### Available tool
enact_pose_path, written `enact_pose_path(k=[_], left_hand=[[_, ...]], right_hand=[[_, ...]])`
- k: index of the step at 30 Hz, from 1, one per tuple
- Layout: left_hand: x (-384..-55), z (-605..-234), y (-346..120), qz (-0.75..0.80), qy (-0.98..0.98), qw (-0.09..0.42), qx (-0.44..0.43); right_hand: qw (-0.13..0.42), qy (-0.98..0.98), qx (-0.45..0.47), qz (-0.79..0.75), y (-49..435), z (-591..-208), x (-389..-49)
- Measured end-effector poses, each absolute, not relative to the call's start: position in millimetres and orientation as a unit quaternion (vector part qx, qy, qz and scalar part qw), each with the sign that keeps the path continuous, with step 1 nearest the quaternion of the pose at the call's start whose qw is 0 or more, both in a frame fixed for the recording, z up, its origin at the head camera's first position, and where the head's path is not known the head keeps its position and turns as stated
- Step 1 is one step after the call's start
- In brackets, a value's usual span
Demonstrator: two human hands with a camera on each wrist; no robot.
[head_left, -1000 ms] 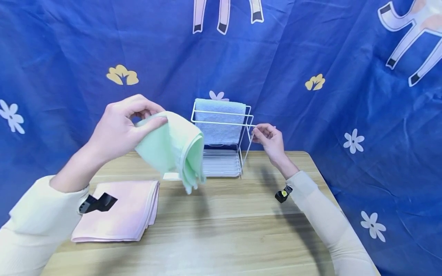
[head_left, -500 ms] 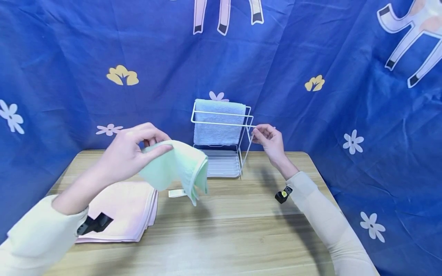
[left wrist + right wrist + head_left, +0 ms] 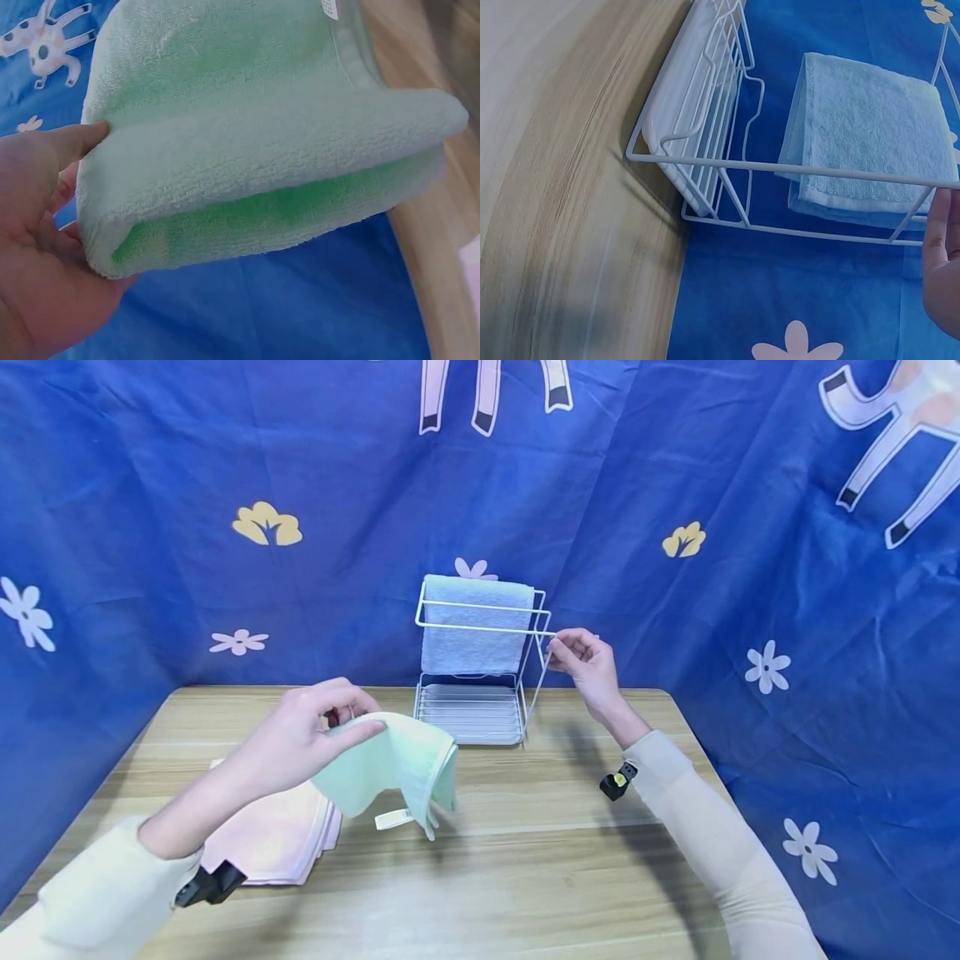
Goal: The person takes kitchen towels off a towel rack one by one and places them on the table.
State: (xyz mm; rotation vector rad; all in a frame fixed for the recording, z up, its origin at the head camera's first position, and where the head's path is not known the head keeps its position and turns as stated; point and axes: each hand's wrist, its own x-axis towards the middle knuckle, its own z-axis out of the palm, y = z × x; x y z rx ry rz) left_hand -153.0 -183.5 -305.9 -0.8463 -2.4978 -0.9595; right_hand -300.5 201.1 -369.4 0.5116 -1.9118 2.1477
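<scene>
My left hand [image 3: 322, 727] pinches a folded light green towel [image 3: 397, 756] by its left end, thumb on top and fingers beneath. The towel droops over the table, its white tag hanging below. In the left wrist view the towel's plush fold [image 3: 262, 157] fills the middle. My right hand [image 3: 588, 664] grips the upper right corner of a white wire rack [image 3: 480, 628] at the back of the table. A folded blue towel [image 3: 476, 647] hangs over the rack's rear bar. In the right wrist view, fingertips [image 3: 939, 225] meet the rack's upright.
A folded pink towel [image 3: 277, 835] lies on the wooden table [image 3: 555, 877] at the left, partly behind my left forearm. A white slatted tray [image 3: 471, 714] forms the rack's base. Blue patterned cloth [image 3: 360, 510] hangs behind and along the sides of the table.
My left hand has come down and slightly to the right with the green towel, away from in front of the rack's tray. The right hand stays on the rack.
</scene>
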Motion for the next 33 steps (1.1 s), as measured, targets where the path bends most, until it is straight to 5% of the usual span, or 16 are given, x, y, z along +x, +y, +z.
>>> enact_pose_path(k=[33], left_hand=[[-105, -340, -171, -0.375, -0.86, 0.034, -0.346]], right_hand=[[0.085, -0.658, 0.18, 0.726, 206, -367, -302]])
